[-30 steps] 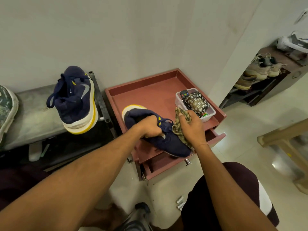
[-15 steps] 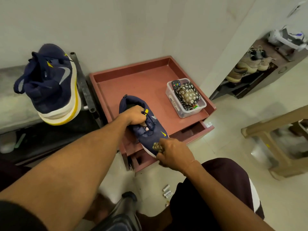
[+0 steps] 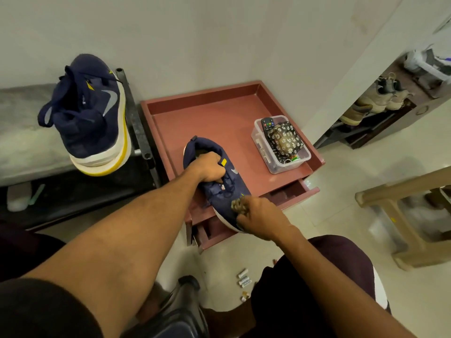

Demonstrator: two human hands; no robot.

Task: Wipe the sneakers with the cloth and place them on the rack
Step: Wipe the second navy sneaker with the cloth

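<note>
Over the front edge of the red cabinet top (image 3: 207, 113), the left hand (image 3: 207, 168) grips the sneaker (image 3: 220, 193) by its tongue; the right hand (image 3: 262, 220), curled round the cloth (image 3: 240, 206), presses its toe. A grey swoosh (image 3: 234, 171) marks its side.

navy sneaker (image 3: 225, 198) held, cloth (image 3: 240, 205) at toe, second sneaker (image 3: 90, 118) perhaps racked

The left grip (image 3: 207, 167) clutches a navy sneaker (image 3: 237, 181) by its laces above the red surface (image 3: 207, 118). The right grip (image 3: 262, 219) presses a patterned cloth (image 3: 240, 205) against its toe end. A second sneaker (image 3: 90, 118) rests on a grey ledge (image 3: 24, 142) at left.
</note>
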